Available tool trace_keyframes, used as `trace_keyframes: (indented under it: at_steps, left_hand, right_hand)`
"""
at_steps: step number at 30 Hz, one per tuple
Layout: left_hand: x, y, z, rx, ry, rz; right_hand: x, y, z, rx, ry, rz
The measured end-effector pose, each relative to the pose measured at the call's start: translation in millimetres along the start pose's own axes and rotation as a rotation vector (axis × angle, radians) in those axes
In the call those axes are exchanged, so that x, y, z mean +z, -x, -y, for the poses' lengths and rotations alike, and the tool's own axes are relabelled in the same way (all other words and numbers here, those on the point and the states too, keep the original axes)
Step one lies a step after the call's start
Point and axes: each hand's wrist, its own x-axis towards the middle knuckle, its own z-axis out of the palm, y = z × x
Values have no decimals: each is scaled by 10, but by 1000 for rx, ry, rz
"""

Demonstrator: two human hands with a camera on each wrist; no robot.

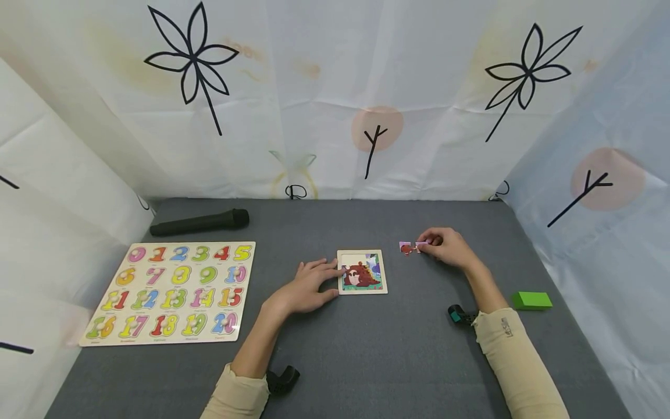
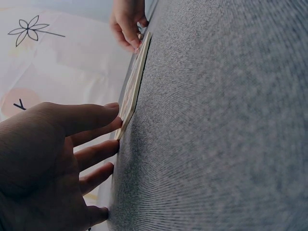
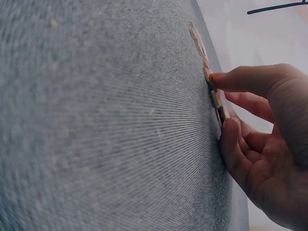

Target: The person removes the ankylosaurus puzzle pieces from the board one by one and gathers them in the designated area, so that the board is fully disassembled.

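A small square jigsaw puzzle point(image 1: 361, 272) in a pale wooden frame lies flat mid-table, with a brown-red creature pictured inside and a white patch along its top. My left hand point(image 1: 309, 288) has its fingers spread, touching the frame's left side; in the left wrist view the fingertips point(image 2: 111, 107) meet the frame's edge point(image 2: 139, 77). To the right of the puzzle, my right hand point(image 1: 445, 247) pinches a small pink-and-red jigsaw piece point(image 3: 216, 98) at the table surface. Another such jigsaw piece point(image 1: 405, 248) lies just left of it. The fingers partly cover the pinched piece.
A wooden number board point(image 1: 173, 294) with knobbed numerals lies on the left. Behind it is a black microphone point(image 1: 201, 223). A green block point(image 1: 531, 301) sits right of my right forearm. White patterned cloth point(image 1: 335, 87) walls the grey table point(image 1: 377, 361) at the back and sides.
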Motion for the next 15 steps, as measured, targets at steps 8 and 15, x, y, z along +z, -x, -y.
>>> trace_keyframes:
  at_steps: [8, 15]
  left_hand:
    - [5, 3, -5, -8, 0, 8]
    - [-1, -2, -3, -6, -5, 6]
  right_hand:
    - [6, 1, -16, 21, 27, -5]
    - [2, 15, -20, 2, 4, -16]
